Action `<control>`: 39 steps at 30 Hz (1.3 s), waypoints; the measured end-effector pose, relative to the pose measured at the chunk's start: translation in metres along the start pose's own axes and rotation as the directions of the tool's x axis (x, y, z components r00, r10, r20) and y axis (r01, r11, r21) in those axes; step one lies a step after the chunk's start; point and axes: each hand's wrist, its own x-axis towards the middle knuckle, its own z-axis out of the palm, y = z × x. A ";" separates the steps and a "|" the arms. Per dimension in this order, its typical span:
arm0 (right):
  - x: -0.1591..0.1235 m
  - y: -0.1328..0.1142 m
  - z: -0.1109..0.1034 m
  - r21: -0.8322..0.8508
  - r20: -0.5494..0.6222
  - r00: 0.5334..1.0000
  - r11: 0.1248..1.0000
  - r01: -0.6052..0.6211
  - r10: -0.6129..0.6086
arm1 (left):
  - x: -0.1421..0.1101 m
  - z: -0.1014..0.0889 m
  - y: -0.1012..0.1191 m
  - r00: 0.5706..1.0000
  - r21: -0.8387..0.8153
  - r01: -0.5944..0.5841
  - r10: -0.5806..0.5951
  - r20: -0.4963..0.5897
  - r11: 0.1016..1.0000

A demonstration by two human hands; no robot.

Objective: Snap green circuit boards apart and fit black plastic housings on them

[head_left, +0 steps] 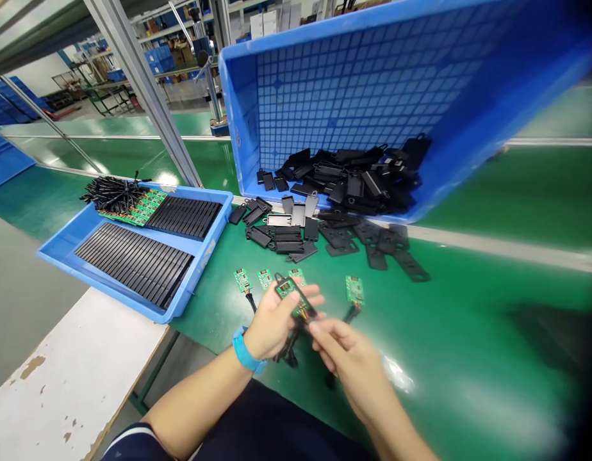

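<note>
A small black plastic case with a green circuit board lying in it rests in my left hand, the thumb over the board. Closed in a pinch, my right hand is at the case's lower end, on the cable where coloured wires leave the board; its fingertips are slightly blurred. Black cables hang below my left hand. Behind the hands lie more green boards, one on the left and one on the right, with black cables attached.
A large blue crate tipped on its side holds many black case parts. More case shells and flat black covers lie before it. At left, a blue tray holds rows of black cases and a stack of wired boards.
</note>
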 end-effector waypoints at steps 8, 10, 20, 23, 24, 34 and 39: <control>-0.002 -0.004 0.001 0.014 -0.041 0.998 0.999 -0.044 0.045 | -0.001 0.007 0.007 0.998 -0.082 0.054 -0.052 0.023 0.995; -0.001 -0.004 0.002 0.000 -0.050 0.998 0.999 -0.033 0.033 | 0.001 0.005 0.003 1.000 -0.016 0.015 -0.015 0.003 1.000; 0.004 0.000 -0.002 -0.181 -0.066 0.991 0.978 0.106 -0.119 | -0.001 0.005 -0.004 0.991 0.129 -0.119 0.126 -0.046 0.984; 0.007 0.000 -0.003 -0.219 -0.017 0.995 0.972 0.089 -0.095 | -0.003 0.005 -0.005 0.991 0.127 -0.116 0.124 -0.056 0.985; 0.008 0.000 -0.002 -0.237 -0.006 0.995 0.967 0.094 -0.098 | -0.003 0.004 -0.006 0.989 0.136 -0.121 0.131 -0.065 0.983; 0.007 -0.009 0.010 -0.372 0.024 0.946 0.876 0.307 -0.322 | -0.004 0.009 -0.005 0.971 0.060 -0.153 0.162 -0.176 0.986; 0.011 -0.008 0.015 -0.335 0.000 0.986 0.929 0.157 -0.166 | -0.007 0.010 -0.001 0.960 0.233 -0.201 0.238 -0.145 0.951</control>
